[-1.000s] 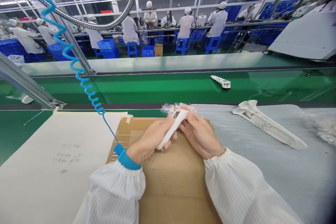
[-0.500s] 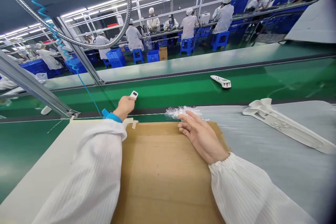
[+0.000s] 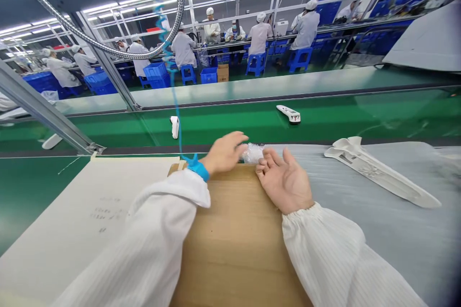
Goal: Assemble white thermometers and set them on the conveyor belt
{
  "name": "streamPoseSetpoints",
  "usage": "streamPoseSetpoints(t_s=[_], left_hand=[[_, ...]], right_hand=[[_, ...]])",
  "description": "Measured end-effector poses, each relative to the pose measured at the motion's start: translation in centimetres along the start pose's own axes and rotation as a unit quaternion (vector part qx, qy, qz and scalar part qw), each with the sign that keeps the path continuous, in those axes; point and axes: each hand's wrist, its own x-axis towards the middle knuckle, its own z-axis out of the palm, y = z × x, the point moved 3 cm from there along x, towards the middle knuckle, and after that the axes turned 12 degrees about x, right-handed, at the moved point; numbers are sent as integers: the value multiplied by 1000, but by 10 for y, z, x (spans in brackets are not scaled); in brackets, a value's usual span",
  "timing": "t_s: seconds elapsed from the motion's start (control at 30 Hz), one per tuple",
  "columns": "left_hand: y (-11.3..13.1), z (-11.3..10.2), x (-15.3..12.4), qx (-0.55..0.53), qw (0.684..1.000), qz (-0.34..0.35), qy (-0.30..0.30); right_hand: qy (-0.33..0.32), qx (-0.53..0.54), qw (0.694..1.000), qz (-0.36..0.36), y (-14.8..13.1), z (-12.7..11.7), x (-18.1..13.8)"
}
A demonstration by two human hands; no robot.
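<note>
My left hand (image 3: 225,152) reaches across the cardboard sheet (image 3: 230,235), its fingers stretched out onto a crumpled clear plastic bundle (image 3: 253,153). It holds nothing. My right hand (image 3: 284,180) rests on the cardboard just right of the bundle, loosely open, with curled fingertips touching the plastic. A small white handheld device (image 3: 175,126) lies on the green conveyor belt (image 3: 234,122) beyond my left hand. A blue wrist strap (image 3: 198,168) with a coiled blue cord (image 3: 169,53) is on my left wrist.
A second white device (image 3: 288,113) lies further right on the belt. Long white plastic housings (image 3: 374,171) lie on the grey mat (image 3: 378,230) at right. A white paper sheet (image 3: 82,211) covers the left. A metal frame post (image 3: 43,112) stands at left. Several workers sit at benches behind.
My left hand carried the white device out to the belt, let it go there, and came back to the plastic bundle. My right hand stayed beside the bundle.
</note>
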Motion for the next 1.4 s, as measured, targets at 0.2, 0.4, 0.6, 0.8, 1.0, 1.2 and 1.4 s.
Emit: streamPoseSetpoints(t_s=[0.2, 0.4, 0.6, 0.8, 1.0, 1.2, 1.4], left_hand=[[27, 11, 6, 45, 995, -29, -81], [-1, 7, -36, 29, 992, -113, 52], [-4, 27, -86, 18, 987, -111, 119], [3, 26, -83, 30, 987, -124, 97], [7, 30, -84, 53, 984, -142, 96], [7, 34, -88, 44, 986, -127, 95], [7, 33, -92, 14, 976, -158, 147]], right_hand=[[-23, -7, 1000, -20, -11, -8, 8], [-7, -44, 998, -52, -12, -7, 11], [-86, -444, 860, -236, -16, -5, 8], [-102, -711, 618, -320, -25, -13, 9], [-53, -702, 608, -366, -31, 5, 17], [-105, -818, 532, -191, -24, 24, 45], [-163, -777, 607, -22, -80, 58, 70]])
